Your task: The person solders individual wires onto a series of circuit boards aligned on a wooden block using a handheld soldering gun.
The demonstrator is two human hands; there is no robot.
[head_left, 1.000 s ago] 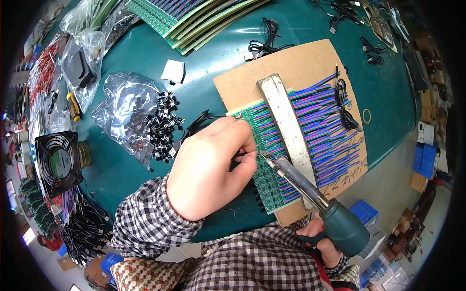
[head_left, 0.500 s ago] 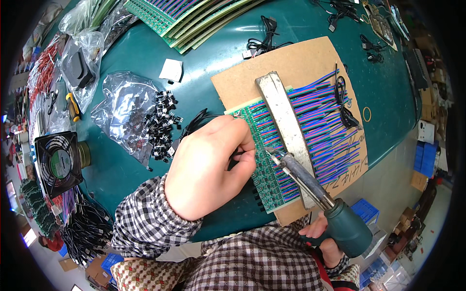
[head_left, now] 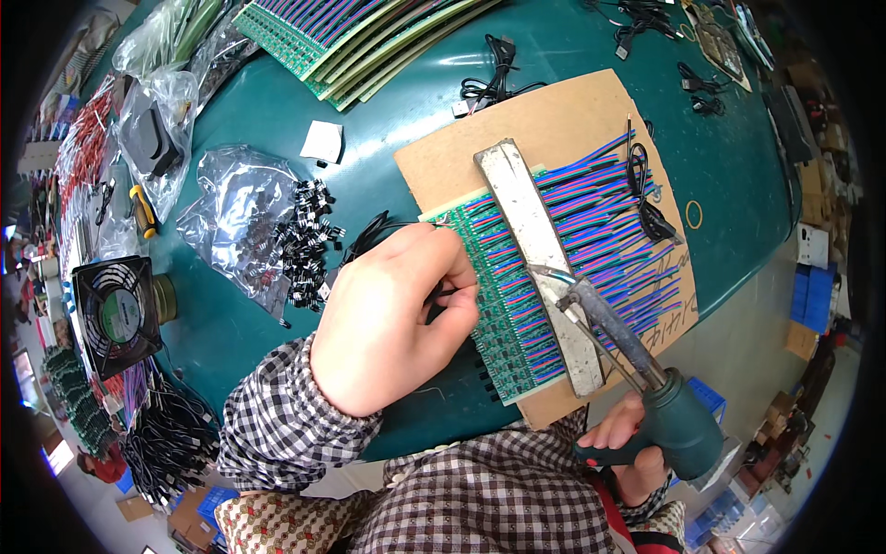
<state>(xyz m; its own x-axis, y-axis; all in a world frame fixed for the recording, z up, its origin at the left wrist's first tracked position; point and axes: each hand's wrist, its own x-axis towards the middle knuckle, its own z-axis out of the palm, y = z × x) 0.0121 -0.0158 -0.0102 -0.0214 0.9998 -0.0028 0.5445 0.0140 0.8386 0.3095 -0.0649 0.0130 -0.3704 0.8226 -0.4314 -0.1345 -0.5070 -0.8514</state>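
Note:
My left hand [head_left: 383,314] is closed in a pinch at the left edge of a green circuit board panel [head_left: 503,323]. Whatever lies between its fingertips is hidden; a dark bit shows under the curled fingers. My right hand [head_left: 626,439] grips a soldering gun [head_left: 688,429] with a dark green body. The gun's tip is over a worn metal bar [head_left: 521,208], apart from my left hand. That bar lies across the panel, and rows of blue, red and black wires [head_left: 614,231] run out rightward. Beneath the panel is a brown cardboard sheet [head_left: 443,162].
Left of my left hand lie a pile of small black connectors [head_left: 309,245] and a clear plastic bag [head_left: 231,212]. A black fan [head_left: 118,316] and a yellow-handled screwdriver [head_left: 143,212] are farther left. Stacked circuit panels [head_left: 341,55] and a black cable [head_left: 498,74] lie at the back.
The soldering gun has moved right, its tip going from the panel beside my left hand to over the metal bar. My left hand keeps its pinch in nearly the same place.

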